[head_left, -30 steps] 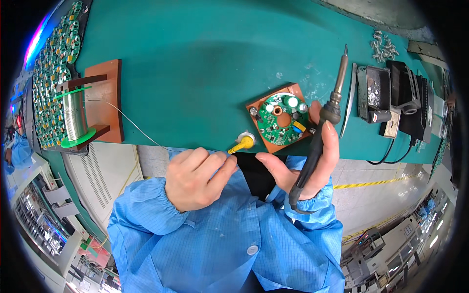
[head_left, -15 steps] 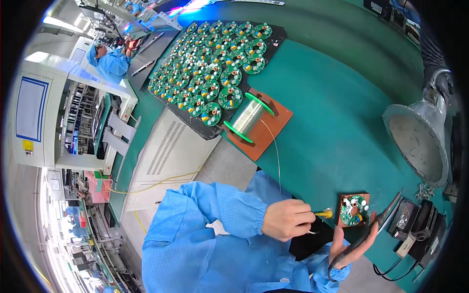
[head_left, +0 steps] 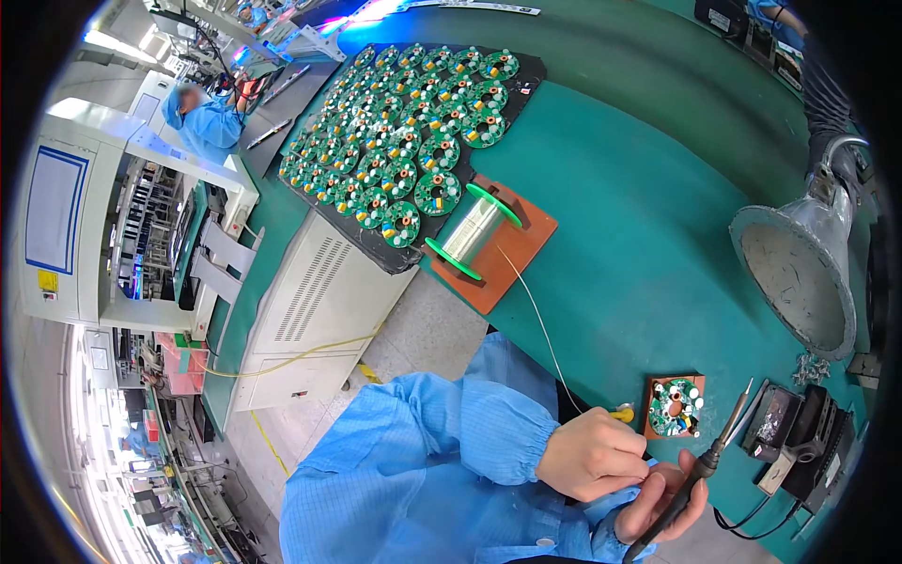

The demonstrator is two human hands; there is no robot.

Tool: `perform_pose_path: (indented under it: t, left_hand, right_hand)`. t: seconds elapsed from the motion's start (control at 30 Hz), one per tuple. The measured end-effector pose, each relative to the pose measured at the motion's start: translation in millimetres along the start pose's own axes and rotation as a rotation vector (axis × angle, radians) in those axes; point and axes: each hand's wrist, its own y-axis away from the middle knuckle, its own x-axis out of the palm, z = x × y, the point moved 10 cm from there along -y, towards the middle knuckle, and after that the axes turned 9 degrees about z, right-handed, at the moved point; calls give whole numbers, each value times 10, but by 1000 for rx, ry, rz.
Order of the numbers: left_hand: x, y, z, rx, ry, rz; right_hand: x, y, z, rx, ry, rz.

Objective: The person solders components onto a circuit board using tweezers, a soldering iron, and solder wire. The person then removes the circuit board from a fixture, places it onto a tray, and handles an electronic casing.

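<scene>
My left hand (head_left: 594,456) is closed in a pinch on the thin solder wire (head_left: 545,336), which runs back to a green-flanged spool (head_left: 477,230). Its fingertips meet those of my right hand (head_left: 667,503); the wire's end is hidden between them. In my right hand is a soldering iron (head_left: 700,470), its tip pointing up and away to the right. Just beyond the hands, a round green circuit board (head_left: 675,410) with white, dark and copper-coloured parts sits in a brown block (head_left: 648,432). Beside it lies a small yellow piece (head_left: 622,414).
Many similar round boards (head_left: 399,141) cover a black mat at the far left. The spool stands on a brown base (head_left: 536,230). A metal funnel-shaped hood (head_left: 799,273) stands at right, above a black soldering-iron stand (head_left: 799,428). Another person (head_left: 207,122) in blue sits farther off.
My left hand has moved right and down to meet my right hand. The right hand has shifted slightly, and the iron has swung away from the board.
</scene>
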Motion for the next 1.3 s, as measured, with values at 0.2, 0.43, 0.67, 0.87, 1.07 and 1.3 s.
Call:
perform_pose_path:
  t: [0.2, 0.43, 0.67, 0.87, 1.07, 1.3]
  left_hand:
    - [-97, -72, 57, 22, -52, -34]
    - [-152, -28, 88, 63, -74, -61]
    - [-234, -35, 201, 14, -56, -170]
    - [-333, -72, 417, -221, -132, -245]
    - [-280, -27, 567, -196, -74, -217]
    - [-119, -37, 613, -90, -75, -243]
  right_hand:
    - [-4, -100, 13, -8, 51, -67]
    - [-319, -135, -92, 9, 138, -117]
    - [-440, -181, 87, -75, 234, -97]
    - [-653, -135, 86, -114, 276, -244]
    - [-479, -414, 445, -154, 343, 84]
    - [-244, -508, 489, -100, 460, 205]
